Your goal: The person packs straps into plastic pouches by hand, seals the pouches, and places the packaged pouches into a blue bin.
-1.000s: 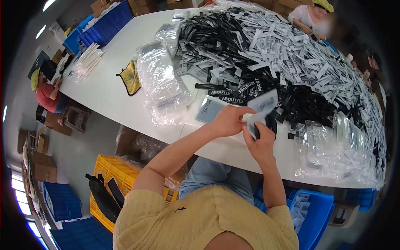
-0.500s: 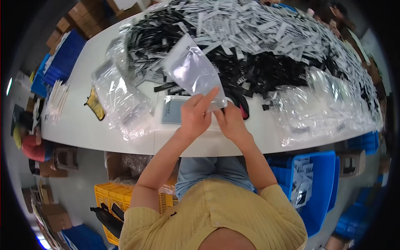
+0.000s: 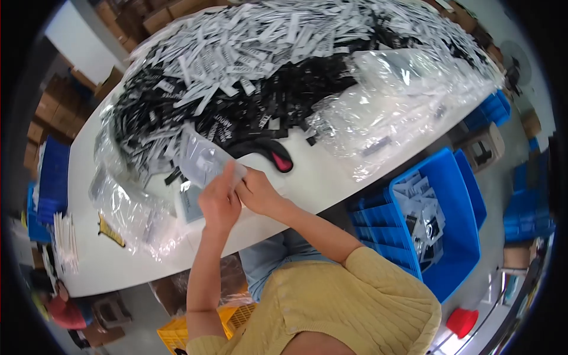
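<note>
A clear printed plastic bag (image 3: 204, 155) is held at its lower end between my two hands, tilted up to the left. My left hand (image 3: 220, 198) has its fingers closed on the bag's edge. Close beside it on the right, my right hand (image 3: 258, 190) pinches the same end. Partly hidden behind the left hand, a grey-blue printed packet (image 3: 191, 203) lies on the white table (image 3: 89, 260). A black object with a pink inside (image 3: 282, 161) rests just beyond the right hand. Black sachets (image 3: 284, 97) are heaped behind it.
White sachets (image 3: 236, 44) pile up at the back. Clear plastic bags lie at left (image 3: 127, 207) and right (image 3: 378, 112). A yellow-black item (image 3: 110, 232) is at far left. A blue crate (image 3: 455, 254) with packets stands right, a yellow crate (image 3: 174, 334) below. A person (image 3: 66, 310) is at lower left.
The view has turned and shifted rightward, showing more of the blue crate. Both hands still hold the bag, which appears lower and further left in view.
</note>
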{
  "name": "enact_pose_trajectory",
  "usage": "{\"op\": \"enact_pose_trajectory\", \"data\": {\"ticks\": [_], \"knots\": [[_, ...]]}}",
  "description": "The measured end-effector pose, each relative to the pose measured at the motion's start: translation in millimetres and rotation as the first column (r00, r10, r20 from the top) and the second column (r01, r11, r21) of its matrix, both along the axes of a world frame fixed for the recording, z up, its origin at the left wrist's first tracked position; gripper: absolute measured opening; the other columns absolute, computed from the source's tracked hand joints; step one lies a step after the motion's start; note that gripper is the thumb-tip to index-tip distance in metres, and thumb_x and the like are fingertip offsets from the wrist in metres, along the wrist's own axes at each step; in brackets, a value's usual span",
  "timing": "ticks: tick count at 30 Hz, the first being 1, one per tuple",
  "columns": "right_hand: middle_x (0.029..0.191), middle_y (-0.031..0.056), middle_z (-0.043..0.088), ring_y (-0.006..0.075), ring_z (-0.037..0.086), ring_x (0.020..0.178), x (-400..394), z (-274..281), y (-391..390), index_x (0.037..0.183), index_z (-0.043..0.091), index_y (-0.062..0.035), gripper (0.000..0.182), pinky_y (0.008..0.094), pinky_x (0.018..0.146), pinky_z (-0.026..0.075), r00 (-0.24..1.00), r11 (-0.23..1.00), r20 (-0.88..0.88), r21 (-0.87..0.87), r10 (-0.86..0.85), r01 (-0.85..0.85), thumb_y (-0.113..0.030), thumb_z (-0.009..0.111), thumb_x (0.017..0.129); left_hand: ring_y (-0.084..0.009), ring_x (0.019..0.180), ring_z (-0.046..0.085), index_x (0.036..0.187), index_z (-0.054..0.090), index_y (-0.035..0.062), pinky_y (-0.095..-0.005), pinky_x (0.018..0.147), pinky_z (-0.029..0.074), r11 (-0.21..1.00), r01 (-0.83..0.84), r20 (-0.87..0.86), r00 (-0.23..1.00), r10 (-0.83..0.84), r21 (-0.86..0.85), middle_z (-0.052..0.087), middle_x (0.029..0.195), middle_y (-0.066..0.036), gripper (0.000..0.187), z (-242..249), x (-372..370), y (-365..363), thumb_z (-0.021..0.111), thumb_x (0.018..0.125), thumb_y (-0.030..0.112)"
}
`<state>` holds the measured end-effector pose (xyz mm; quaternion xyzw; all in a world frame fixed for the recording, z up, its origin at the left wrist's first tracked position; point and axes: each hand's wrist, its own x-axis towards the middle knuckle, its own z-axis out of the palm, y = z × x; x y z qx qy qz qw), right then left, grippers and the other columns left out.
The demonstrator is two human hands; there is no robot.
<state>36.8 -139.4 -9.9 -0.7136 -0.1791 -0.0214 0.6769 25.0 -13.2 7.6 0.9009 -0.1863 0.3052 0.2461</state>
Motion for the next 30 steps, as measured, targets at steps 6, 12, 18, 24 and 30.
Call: {"op": "enact_pose_trajectory", "data": {"ticks": [6,12,18,24,30], "knots": [[0.073,0.0192,0.061,0.0248,0.064,0.065,3,13,-15,0.084,0.058,0.0057,0.018,0.0358,0.060,0.049,0.900,0.963,-0.358,0.193,0.248,-0.189,-0.009,0.061,0.075,-0.0300,0.057,0.058,0.124,0.056,0.0078,-0.0388,0.053,0.045,0.995,-0.015,-0.147,0.989,0.000,-0.101,0.063,0.077,-0.014,0.062,8,-4,6,0.056,0.064,-0.006],[0.072,0.0174,0.064,0.0191,0.064,0.066,18,-25,-11,0.087,0.064,0.0017,0.017,0.0318,0.060,0.048,0.998,0.999,0.053,0.042,-0.033,0.031,-0.006,0.066,0.072,-0.0279,0.060,0.055,0.134,0.045,0.0051,-0.0383,0.058,0.045,0.997,0.055,-0.512,0.859,-0.019,0.054,0.053,0.068,-0.011,0.068,43,-25,-21,0.059,0.067,-0.001],[0.075,0.0169,0.064,0.0255,0.061,0.066,12,-6,-27,0.090,0.066,-0.0012,0.017,0.0316,0.061,0.046,0.958,0.971,0.181,0.045,0.222,-0.233,-0.009,0.065,0.075,-0.0315,0.090,0.056,0.133,0.043,0.0062,-0.0381,0.079,0.045,0.897,0.308,-0.189,0.947,-0.259,0.316,0.058,0.090,-0.014,0.068,89,0,9,0.060,0.068,0.001],[0.069,0.0133,0.062,0.0167,0.056,0.061,10,0,-41,0.087,0.065,0.0007,0.014,0.0298,0.058,0.045,0.920,0.911,-0.054,-0.131,0.387,-0.391,-0.009,0.064,0.077,-0.0237,0.061,0.058,0.086,0.065,-0.0025,-0.0304,0.060,0.047,0.944,0.326,-0.734,0.630,-0.252,-0.044,0.061,0.066,-0.011,0.023,89,11,30,0.067,0.065,0.008],[0.069,-0.0002,0.060,0.0039,0.052,0.064,7,-10,-42,0.084,0.065,0.0025,0.016,0.0227,0.055,0.043,0.824,0.856,-0.233,0.155,0.517,-0.493,-0.013,0.064,0.081,-0.0052,0.069,0.054,0.093,0.065,-0.0014,-0.0233,0.063,0.045,0.861,0.169,-0.850,0.155,-0.503,-0.479,0.064,0.076,-0.002,0.027,66,16,46,0.068,0.066,0.003]]}}
